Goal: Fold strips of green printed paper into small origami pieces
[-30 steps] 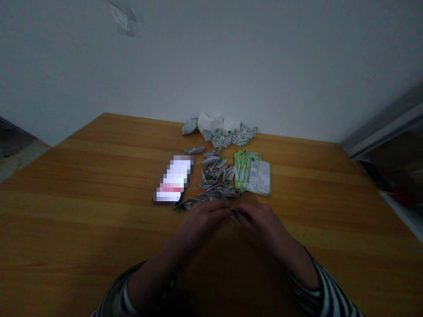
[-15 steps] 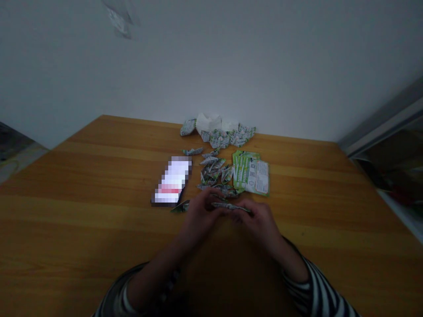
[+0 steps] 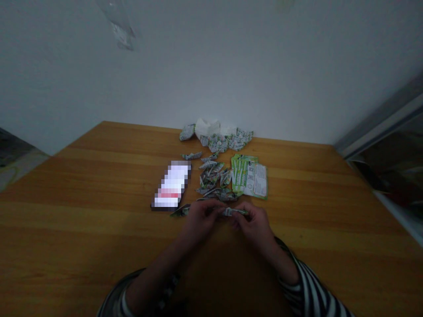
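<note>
A narrow strip of folded printed paper [image 3: 228, 212] is held between my two hands, above the near middle of the table. My left hand [image 3: 202, 219] pinches its left end, fingers bent over it. At the other end my right hand [image 3: 254, 221] grips it between thumb and fingers. Just beyond my hands lies a cluster of folded paper pieces [image 3: 211, 176] in the same green and white print. Another folded piece [image 3: 180, 211] rests left of my left hand. A fanned stack of green and white printed sheets [image 3: 249, 176] lies beyond my right hand.
A phone [image 3: 172, 185] with a lit, blurred screen lies left of the folded pieces. Larger folded paper shapes [image 3: 218, 141] and white paper [image 3: 207, 127] stand against the wall at the wooden table's [image 3: 99, 176] back edge. A clear plastic bag [image 3: 120, 31] hangs on the wall.
My left fingers have closed down over the paper's left end, and my hands are nearer each other. Less of the strip shows now. The view has tipped slightly upward.
</note>
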Available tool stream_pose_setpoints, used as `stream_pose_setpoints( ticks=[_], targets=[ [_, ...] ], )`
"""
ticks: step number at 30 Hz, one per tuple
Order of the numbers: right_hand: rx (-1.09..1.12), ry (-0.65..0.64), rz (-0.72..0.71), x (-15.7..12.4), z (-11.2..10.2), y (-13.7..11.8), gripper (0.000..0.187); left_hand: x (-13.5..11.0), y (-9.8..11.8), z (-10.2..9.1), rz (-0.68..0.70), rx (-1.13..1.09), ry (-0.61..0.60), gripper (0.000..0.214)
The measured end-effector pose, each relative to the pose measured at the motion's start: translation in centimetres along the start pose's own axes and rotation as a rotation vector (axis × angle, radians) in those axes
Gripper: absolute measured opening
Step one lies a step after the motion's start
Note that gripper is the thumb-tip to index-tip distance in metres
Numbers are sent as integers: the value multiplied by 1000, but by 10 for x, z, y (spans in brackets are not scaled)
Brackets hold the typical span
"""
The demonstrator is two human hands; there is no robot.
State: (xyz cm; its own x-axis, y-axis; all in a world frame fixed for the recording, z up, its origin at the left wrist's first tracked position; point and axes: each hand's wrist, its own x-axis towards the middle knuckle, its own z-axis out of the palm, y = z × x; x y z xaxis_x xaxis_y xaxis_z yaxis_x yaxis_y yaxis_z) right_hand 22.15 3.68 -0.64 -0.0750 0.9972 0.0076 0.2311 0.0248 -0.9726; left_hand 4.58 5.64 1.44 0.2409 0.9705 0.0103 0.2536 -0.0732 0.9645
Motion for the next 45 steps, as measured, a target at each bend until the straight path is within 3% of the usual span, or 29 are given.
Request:
stream_pose_setpoints(
  ticks=[7, 13, 15, 19, 23, 29, 34, 45],
  targets=[
    [-223, 77, -153, -4, 7, -8, 15, -3, -1, 1, 63, 175, 54, 8],
    [-138, 142, -165, 1, 17, -1, 11, -2, -10, 0, 187, 266, 155, 10],
    [-67, 163, -189, 6, 16, 3, 19, -1, -13, -1, 256, 272, 207, 14],
    [-206, 246, -429, 18, 1, 6, 42, 3, -16, -4, 353, 307, 366, 35],
    [-577, 288, -566, 26, -31, 12, 38, 9, -22, -5, 390, 378, 376, 58],
    [-851, 154, -498, 35, -61, 31, 37, 10, -25, -2, 419, 407, 324, 63],
    [-840, 165, -463, 40, -64, 35, 26, 5, -22, -2, 371, 362, 346, 55],
    [-834, 88, -437, 37, -75, 26, 32, 4, -21, -2, 334, 300, 310, 46]
  ],
)
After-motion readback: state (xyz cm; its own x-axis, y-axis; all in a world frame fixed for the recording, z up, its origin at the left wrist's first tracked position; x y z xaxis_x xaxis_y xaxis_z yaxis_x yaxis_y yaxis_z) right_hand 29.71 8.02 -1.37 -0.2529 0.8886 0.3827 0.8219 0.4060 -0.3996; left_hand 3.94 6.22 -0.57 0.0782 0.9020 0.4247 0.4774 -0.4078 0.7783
